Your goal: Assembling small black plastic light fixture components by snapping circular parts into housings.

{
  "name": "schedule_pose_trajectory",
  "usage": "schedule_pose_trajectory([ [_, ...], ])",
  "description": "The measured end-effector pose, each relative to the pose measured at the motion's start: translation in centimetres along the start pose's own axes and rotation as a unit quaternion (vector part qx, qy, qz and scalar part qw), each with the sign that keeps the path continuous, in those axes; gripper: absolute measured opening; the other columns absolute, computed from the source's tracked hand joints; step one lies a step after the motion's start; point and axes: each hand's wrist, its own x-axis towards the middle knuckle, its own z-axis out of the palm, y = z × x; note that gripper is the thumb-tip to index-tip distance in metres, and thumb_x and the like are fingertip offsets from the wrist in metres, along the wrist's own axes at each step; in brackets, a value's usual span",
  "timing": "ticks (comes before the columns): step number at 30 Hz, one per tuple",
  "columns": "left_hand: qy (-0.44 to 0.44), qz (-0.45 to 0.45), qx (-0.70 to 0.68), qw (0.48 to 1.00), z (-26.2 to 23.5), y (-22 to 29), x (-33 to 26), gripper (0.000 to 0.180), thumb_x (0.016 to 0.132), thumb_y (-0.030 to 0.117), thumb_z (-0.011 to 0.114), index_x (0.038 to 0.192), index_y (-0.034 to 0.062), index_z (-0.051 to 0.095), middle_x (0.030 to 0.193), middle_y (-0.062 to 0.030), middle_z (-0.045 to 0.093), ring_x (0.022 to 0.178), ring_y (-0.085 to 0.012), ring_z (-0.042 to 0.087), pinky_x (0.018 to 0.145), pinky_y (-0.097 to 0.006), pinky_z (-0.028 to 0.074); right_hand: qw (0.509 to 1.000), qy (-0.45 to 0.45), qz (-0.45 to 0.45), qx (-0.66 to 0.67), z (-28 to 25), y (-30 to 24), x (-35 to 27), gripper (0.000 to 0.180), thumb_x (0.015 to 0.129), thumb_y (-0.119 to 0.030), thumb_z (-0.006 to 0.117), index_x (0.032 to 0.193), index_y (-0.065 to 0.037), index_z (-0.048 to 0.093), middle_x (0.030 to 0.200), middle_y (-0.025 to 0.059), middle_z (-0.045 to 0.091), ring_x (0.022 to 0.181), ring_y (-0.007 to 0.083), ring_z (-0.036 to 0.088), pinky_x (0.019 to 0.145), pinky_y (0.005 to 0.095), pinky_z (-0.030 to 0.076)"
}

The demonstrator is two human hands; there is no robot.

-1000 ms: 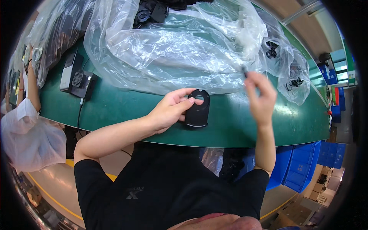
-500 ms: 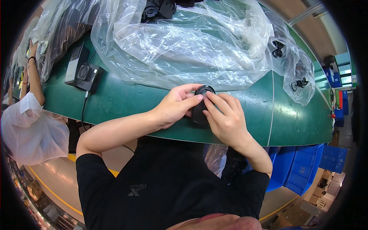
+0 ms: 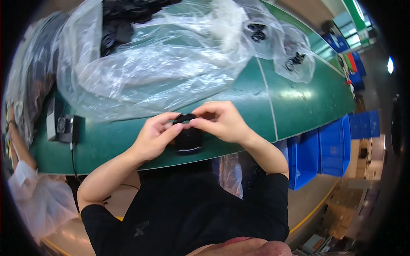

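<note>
At the near edge of the green table [image 3: 222,104], a black ring [image 3: 187,116] is held between my two hands. My left hand [image 3: 153,135] pinches its left side with thumb and fingers. On the opposite side, my right hand [image 3: 222,121] grips it in the same way, thumb towards me. Just below the ring stands a black rounded part [image 3: 188,141] with a shiny lower rim; my left fingertips are close against it. Whether the ring touches this part cannot be made out.
A large clear plastic bag [image 3: 162,72] with black parts [image 3: 117,32] covers the table beyond my hands. Smaller bags hold black rings [image 3: 294,62] at the far right. A black-and-grey corded device [image 3: 64,123] stands left, near another person's arm [image 3: 19,141]. Blue bins [image 3: 333,147] are at right.
My view has swung right, so the table and bags appear further left. My right hand has turned and now pinches the ring from the right, its fingers on the far side.
</note>
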Motion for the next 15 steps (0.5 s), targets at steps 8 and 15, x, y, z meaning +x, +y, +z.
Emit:
schedule_pose_trajectory([
  [8, 0.058, -0.070, -0.039, 0.995, 0.1, -0.4, 0.4, 0.031, 0.092, 0.021, 0.054, 0.117, 0.0038, 0.051, 0.101, -0.0043, 0.065, 0.082, -0.0056, 0.059, 0.062, -0.018, 0.045, 0.948, 0.265, -0.028, -0.174, -13.8, -0.5, -1.0, 0.014, 0.079, -0.012, 0.067, 0.084, 0.001, 0.068, 0.069, 0.0021, 0.063, 0.059, 0.0075, 0.057, 0.054, 0.0218, 0.045],
  [15, 0.060, -0.072, -0.010, 0.996, 0.6, -0.6, 1.2, 0.031, 0.092, 0.021, 0.054, 0.118, 0.0034, 0.051, 0.101, -0.0045, 0.064, 0.081, -0.0061, 0.060, 0.061, -0.018, 0.046, 0.684, 0.531, 0.141, -0.480, -32.7, 7.3, -0.6, 0.027, 0.075, -0.030, 0.069, 0.091, -0.008, 0.071, 0.084, 0.0117, 0.068, 0.073, 0.0233, 0.066, 0.068, 0.0331, 0.051],
])
